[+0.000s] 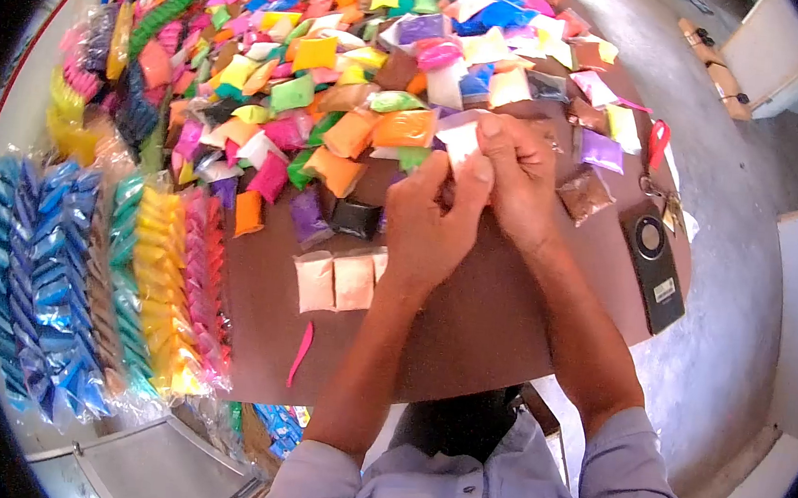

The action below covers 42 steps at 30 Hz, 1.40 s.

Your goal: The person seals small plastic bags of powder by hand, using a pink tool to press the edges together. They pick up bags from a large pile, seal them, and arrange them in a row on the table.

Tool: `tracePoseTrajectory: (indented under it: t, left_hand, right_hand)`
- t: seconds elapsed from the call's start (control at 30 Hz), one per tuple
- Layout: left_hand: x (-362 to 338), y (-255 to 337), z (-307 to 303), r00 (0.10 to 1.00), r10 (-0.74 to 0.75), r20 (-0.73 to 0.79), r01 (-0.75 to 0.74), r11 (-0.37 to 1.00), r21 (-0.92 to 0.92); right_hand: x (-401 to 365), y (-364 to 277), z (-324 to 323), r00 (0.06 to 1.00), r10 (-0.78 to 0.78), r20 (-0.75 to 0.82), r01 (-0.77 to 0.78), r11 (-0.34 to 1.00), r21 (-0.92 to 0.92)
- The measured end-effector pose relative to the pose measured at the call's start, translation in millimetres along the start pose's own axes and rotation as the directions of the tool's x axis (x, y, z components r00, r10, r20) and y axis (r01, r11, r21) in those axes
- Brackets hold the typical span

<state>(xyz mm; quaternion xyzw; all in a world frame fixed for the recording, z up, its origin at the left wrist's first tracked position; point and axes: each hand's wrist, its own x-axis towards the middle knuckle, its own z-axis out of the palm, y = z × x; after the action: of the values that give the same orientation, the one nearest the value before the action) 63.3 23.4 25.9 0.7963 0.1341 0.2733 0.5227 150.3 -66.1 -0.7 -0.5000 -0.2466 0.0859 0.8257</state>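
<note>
Both my hands are raised over the brown table (468, 331), pinching a small white packet (461, 141) between thumbs and fingers. My left hand (435, 212) grips its lower left side, and my right hand (521, 179) has its right edge. The fingers hide part of the packet. Beside my left wrist lie pale peach packets (354, 281) in a short row. A black packet (355, 219) and a purple packet (309, 219) rest just left of my left hand. To the right of my right hand is a brown packet (586, 198).
A large heap of colourful packets (315, 54) covers the far side. Long strips of joined packets (157, 275) hang at the left. A pink plastic tool (301, 352) lies near the front edge. Red-handled scissors (657, 144) and a black device with a round disc (653, 271) lie right.
</note>
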Motion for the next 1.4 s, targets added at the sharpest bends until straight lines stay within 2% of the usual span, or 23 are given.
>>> tracePoseTrajectory:
  t: [0.03, 0.07, 0.13, 0.3, 0.37, 0.47, 0.53, 0.57, 0.63, 0.7, 0.77, 0.8, 0.9, 0.97, 1.03, 1.1, 1.17, 1.2, 1.27, 1.3, 1.37, 1.4]
  left_hand:
    - [1, -4, 2, 0.999, -0.032, 0.013, 0.033, 0.995, -0.096]
    - [0, -6, 1, 0.999, -0.032, 0.021, 0.034, 0.994, -0.103]
    - [-1, -6, 0, 0.999, 0.029, -0.021, -0.029, 0.999, 0.025]
    - [-1, -4, 1, 0.995, 0.084, -0.059, -0.086, 0.996, -0.03]
    - [0, -11, -4, 1.0, 0.006, 0.011, -0.006, 1.0, -0.025]
    - [1, -3, -5, 0.999, -0.05, -0.015, 0.048, 0.992, -0.115]
    - [3, -10, -4, 0.997, -0.068, -0.023, 0.065, 0.992, -0.111]
    - [3, -12, -4, 0.996, -0.088, -0.027, 0.084, 0.99, -0.112]
    - [3, -8, -2, 0.997, -0.066, -0.051, 0.059, 0.99, -0.124]
    - [3, -5, -4, 0.997, -0.042, -0.072, 0.031, 0.99, -0.14]
    - [2, -5, -8, 0.998, 0.038, -0.052, -0.037, 0.999, 0.026]
    - [3, -6, -9, 0.998, 0.038, -0.053, -0.037, 0.999, 0.026]
    - [3, -6, -8, 0.991, 0.123, -0.045, -0.118, 0.989, 0.093]
    - [2, -4, -6, 0.999, 0.017, -0.036, -0.016, 0.999, 0.036]
    - [3, -5, -6, 0.998, -0.002, -0.066, 0.002, 1.0, 0.011]
    - [4, -6, -5, 0.995, -0.022, -0.095, 0.021, 1.0, -0.012]
    - [5, -7, -5, 0.989, -0.072, -0.131, 0.05, 0.986, -0.162]
    - [5, -5, -6, 0.989, -0.071, -0.13, 0.049, 0.986, -0.162]
    - [4, 0, -7, 0.989, 0.005, -0.148, -0.011, 0.999, -0.036]
    - [4, -1, -6, 0.989, 0.005, -0.148, -0.011, 0.999, -0.039]
    - [4, -5, -6, 0.982, 0.098, -0.159, -0.098, 0.995, 0.009]
    - [4, -6, -6, 0.982, 0.098, -0.159, -0.098, 0.995, 0.01]
  right_hand:
    - [0, -6, 2, 0.999, 0.049, -0.004, -0.05, 0.999, -0.016]
    - [0, -10, 4, 0.995, 0.099, -0.008, -0.099, 0.995, -0.027]
    - [-1, -13, 6, 0.995, 0.101, -0.003, -0.101, 0.994, -0.045]
    - [0, -12, 7, 0.996, 0.092, 0.014, -0.092, 0.995, -0.043]
    - [1, -7, 2, 0.998, 0.06, 0.002, -0.059, 0.997, -0.054]
    - [3, -14, 4, 0.999, 0.051, 0.003, -0.051, 0.996, -0.076]
    - [1, -15, 8, 0.997, 0.08, 0.007, -0.079, 0.993, -0.09]
    - [0, -13, 9, 0.999, 0.046, -0.002, -0.045, 0.991, -0.127]
    - [0, -10, 10, 1.0, 0.011, -0.007, -0.012, 0.987, -0.162]
    - [0, -9, 9, 1.0, 0.011, 0.009, -0.01, 0.995, -0.102]
    - [0, -11, 7, 0.998, 0.06, 0.011, -0.059, 0.994, -0.089]
    - [0, -12, 7, 0.994, 0.11, 0.011, -0.108, 0.991, -0.076]
    - [2, -10, 5, 0.999, 0.048, 0.006, -0.047, 0.99, -0.131]
    - [2, -3, 1, 1.0, 0.026, 0.015, -0.023, 0.991, -0.129]
    - [2, -4, 3, 1.0, 0.003, 0.025, 0.0, 0.992, -0.124]
    - [-2, -8, 6, 0.998, 0.015, 0.059, -0.002, 0.977, -0.212]
    - [-2, -10, 8, 0.998, 0.002, 0.07, 0.014, 0.973, -0.232]
    - [-2, -11, 9, 0.997, -0.01, 0.082, 0.03, 0.967, -0.252]
    - [-2, -13, 9, 0.997, 0.034, 0.074, -0.016, 0.974, -0.224]
    - [-2, -14, 8, 0.994, 0.078, 0.072, -0.063, 0.979, -0.194]
    - [-2, -8, 6, 0.995, 0.063, 0.073, -0.051, 0.986, -0.161]
    - [-1, -6, 6, 0.996, 0.047, 0.073, -0.038, 0.991, -0.126]
